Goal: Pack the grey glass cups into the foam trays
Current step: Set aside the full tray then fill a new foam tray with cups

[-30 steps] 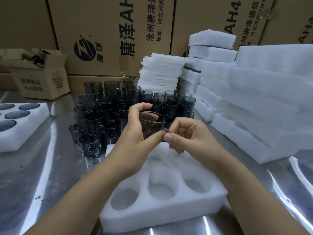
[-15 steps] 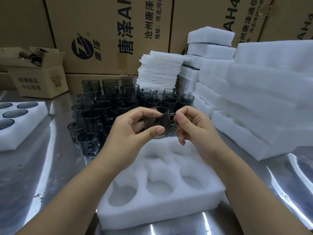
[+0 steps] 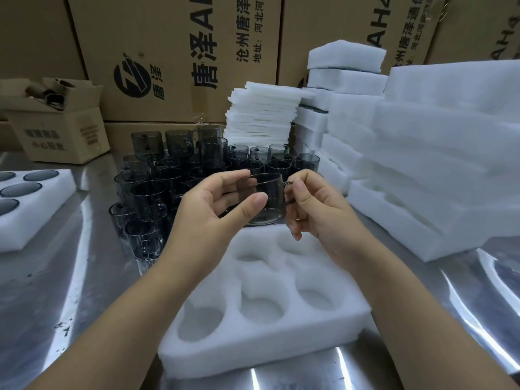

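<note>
**Mei:** From the head camera, what are the hands doing?

**Jon:** Both are on one grey glass cup (image 3: 267, 204), held upright in the air above the far end of the foam tray (image 3: 253, 347). The left hand (image 3: 213, 218) has its thumb and fingers curled round the cup's body. The right hand (image 3: 318, 212) pinches the handle (image 3: 287, 182), with the other fingers curled in below it.

**Mei:** Is the cup in a pocket yet?

**Jon:** No. It hangs clear of the foam and touches nothing but the hands.

**Mei:** And the tray itself?

**Jon:** Every pocket I can see is empty. The three nearest are plain to see, while the far row is partly hidden by the hands. I judge this tray as not yet begun, with this cup going in first.

**Mei:** Has anything been packed?

**Jon:** At the left edge a second tray (image 3: 42, 209) shows dark rounds filling its visible pockets, so it looks loaded. Part of it lies out of view, so I cannot say it is full.

**Mei:** How much is left?

**Jon:** A lot. A dense cluster of cups (image 3: 174, 175) stands on the steel table (image 3: 56, 277) just behind the hands, some of them stacked on others. There are too many to count. White stacks of spare trays (image 3: 422, 164) rise at the right, with a pile of thin foam sheets (image 3: 261, 114) behind the cups, in front of the big cardboard boxes (image 3: 174, 52).

**Mei:** So it is early in the job?

**Jon:** That is my judgement. One tray seems done, one is waiting, and most of the cups are unpacked.
</note>
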